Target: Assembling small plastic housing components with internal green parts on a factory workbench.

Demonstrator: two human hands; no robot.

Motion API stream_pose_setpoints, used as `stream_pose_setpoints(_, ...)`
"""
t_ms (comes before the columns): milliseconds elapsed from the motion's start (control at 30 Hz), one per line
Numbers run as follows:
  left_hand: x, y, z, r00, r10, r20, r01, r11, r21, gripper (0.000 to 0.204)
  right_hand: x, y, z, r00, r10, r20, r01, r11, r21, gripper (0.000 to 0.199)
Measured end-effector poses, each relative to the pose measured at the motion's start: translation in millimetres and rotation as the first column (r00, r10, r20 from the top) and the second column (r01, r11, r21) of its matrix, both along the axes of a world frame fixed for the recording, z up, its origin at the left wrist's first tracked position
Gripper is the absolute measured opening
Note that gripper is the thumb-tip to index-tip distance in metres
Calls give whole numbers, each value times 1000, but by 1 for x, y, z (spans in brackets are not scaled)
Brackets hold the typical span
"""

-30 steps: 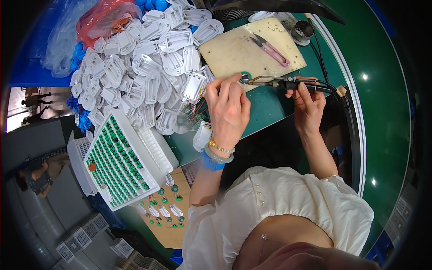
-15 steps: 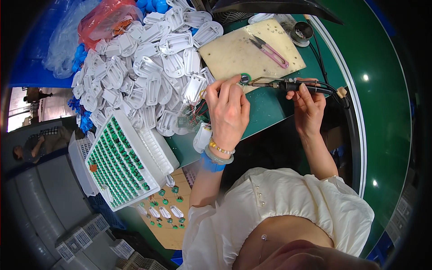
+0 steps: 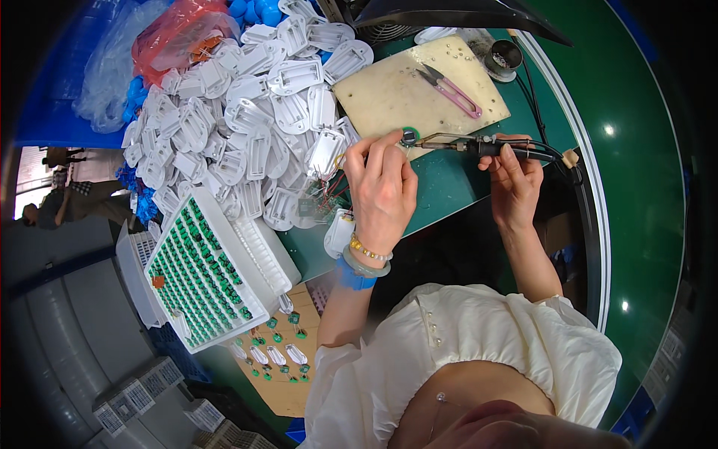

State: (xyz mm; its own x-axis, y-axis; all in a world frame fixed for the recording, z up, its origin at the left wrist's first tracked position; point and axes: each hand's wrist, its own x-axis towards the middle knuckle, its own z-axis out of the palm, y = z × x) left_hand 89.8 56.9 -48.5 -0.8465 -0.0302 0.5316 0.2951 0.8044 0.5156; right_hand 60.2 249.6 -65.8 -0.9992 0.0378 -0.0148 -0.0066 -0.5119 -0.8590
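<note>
My left hand point(image 3: 380, 191) is closed, its fingertips pinching a small round green circuit board point(image 3: 409, 137) with a dark part on top. The board is at the near edge of a cream work pad point(image 3: 419, 82). My right hand point(image 3: 516, 179) grips the black handle of a soldering iron point(image 3: 490, 147), which has a thin metal tube alongside. Its tip points left and reaches the board; whether they touch is too small to tell. Red wires point(image 3: 329, 196) and another small board lie beside my left hand, partly hidden by it.
Pink-handled snips point(image 3: 452, 91) lie on the pad, with a metal cup point(image 3: 503, 55) beyond. White plastic housings point(image 3: 247, 112) are heaped at the left. Nearer stands a white tray point(image 3: 268, 310) with rows of green parts. Black cables point(image 3: 532, 97) run along the right table edge.
Both hands keep their grips, and iron and board stay together with hardly any movement. The view has shifted slightly. A person in the far left background has changed posture.
</note>
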Motion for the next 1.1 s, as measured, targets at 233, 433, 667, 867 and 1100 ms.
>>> stream_pose_setpoints(233,0,-1,-1,1000,-8,16,8,1000,-12,16,-3,4,4,999,-20,-27,20,1000,-3,21)
stream_pose_setpoints(433,-1,1,0,1000,-6,11,6,1000,-18,16,-4,5,3,999,-24,-35,25,1000,14,21)
stream_pose_setpoints(667,-2,1,-1,1000,7,-1,-7,1000,-3,19,-17,21,5,992,-102,-68,102,995,-4,21)
stream_pose_setpoints(867,2,0,-1,1000,7,13,-7,1000,-18,18,-89,80,-5,930,-367,28,368,925,-95,14)
stream_pose_setpoints(1100,-2,4,0,1000,10,-22,-10,1000,-11,19,-127,112,-11,926,-281,251,334,921,-201,24)
